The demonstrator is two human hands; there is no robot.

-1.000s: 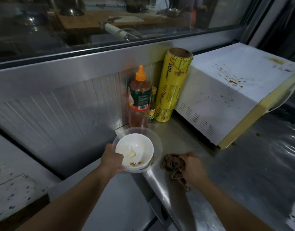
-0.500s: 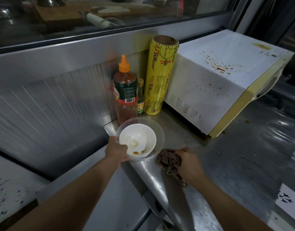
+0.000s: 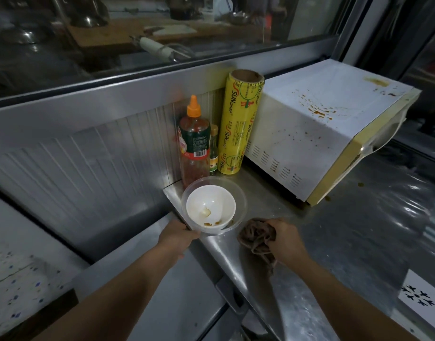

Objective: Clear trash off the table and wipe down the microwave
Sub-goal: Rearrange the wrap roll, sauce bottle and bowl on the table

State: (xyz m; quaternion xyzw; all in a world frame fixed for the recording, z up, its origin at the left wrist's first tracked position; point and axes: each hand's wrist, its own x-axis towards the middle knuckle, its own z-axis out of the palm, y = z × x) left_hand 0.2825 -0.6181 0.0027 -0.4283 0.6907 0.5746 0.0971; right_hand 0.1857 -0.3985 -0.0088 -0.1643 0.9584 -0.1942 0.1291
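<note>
A working kitchen, likely commercial. A stainless steel counter (image 3: 273, 267) runs beneath a ribbed steel backsplash (image 3: 88, 163). Against it stand a chili sauce bottle (image 3: 194, 143) with an orange cap, a small condiment bottle (image 3: 214, 150) and a yellow roll of cling wrap (image 3: 238, 124), beside a sauce-splattered white microwave (image 3: 322, 124). Behind a glass window (image 3: 137, 33), metal bowls and a whisk show dimly.

Bowl (image 3: 210, 209) left of cloth (image 3: 257, 236)
</note>
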